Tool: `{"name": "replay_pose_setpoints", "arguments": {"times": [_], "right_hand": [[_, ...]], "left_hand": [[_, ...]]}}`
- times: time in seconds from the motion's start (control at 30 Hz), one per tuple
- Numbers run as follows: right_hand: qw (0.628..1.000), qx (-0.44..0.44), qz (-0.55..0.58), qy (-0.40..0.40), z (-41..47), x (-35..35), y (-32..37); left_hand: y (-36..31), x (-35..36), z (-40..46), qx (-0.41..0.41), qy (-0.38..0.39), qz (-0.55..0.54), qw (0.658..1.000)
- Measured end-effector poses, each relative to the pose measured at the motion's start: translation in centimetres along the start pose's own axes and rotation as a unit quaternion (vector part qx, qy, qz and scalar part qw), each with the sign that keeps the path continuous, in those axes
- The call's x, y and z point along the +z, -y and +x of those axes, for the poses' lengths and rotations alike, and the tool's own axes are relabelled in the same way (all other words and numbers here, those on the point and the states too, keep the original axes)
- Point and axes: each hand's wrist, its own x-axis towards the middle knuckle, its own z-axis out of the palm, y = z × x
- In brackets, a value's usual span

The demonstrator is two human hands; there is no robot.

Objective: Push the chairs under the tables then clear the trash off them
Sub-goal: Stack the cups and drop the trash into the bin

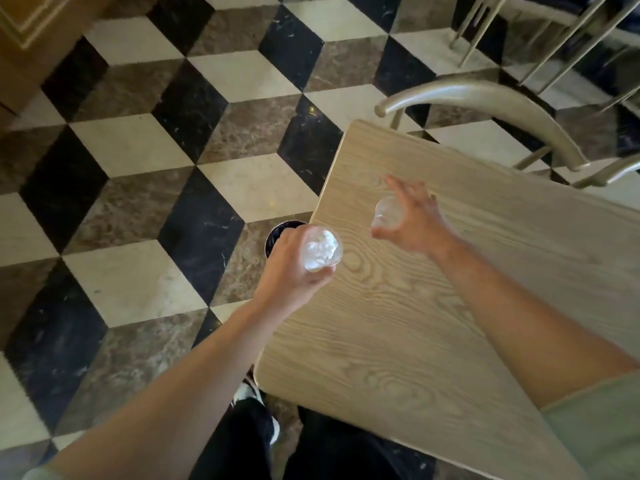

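Observation:
A light wooden table (450, 306) fills the right side of the view. My left hand (294, 268) holds a clear plastic cup with crumpled white paper inside (320, 251) over the table's left edge. My right hand (412, 220) curls around a second, empty clear plastic cup (388, 211) above the tabletop, thumb below it and fingers spread over it. A metal chair (485, 98) stands at the far side of the table, its curved backrest close to the table edge.
A dark round table base (277, 233) shows under the left edge. The floor (138, 168) is a black, white and brown cube pattern. More metal chair legs (554, 36) stand at the top right. A wooden panel (34, 36) is at the top left.

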Motion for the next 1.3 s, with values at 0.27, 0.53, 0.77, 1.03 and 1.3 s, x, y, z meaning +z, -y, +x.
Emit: {"name": "replay_pose_setpoints", "arguments": {"times": [0.27,0.53,0.77,1.03,1.3], "right_hand": [[0.957,-0.060,0.282,-0.040,-4.3,4.3,9.1],[0.967,0.001,0.195,0.161,-3.0,10.7,22.4],[0.898,0.049,-0.063,0.433,-0.9,10.7,32.0],[0.890,0.094,0.023,0.445,-1.5,12.9,35.5],[0.943,0.058,0.227,0.234,0.6,12.9,31.2]], "left_hand": [[6.1,-4.5,2.5,-0.016,0.030,-0.021,0.999],[12.8,-13.9,3.1,0.067,0.117,-0.041,0.990],[17.5,-22.4,3.7,0.198,0.138,0.102,0.965],[20.2,-24.7,4.0,0.273,0.118,0.135,0.945],[21.0,-21.4,7.2,-0.004,0.184,-0.025,0.983]]}}
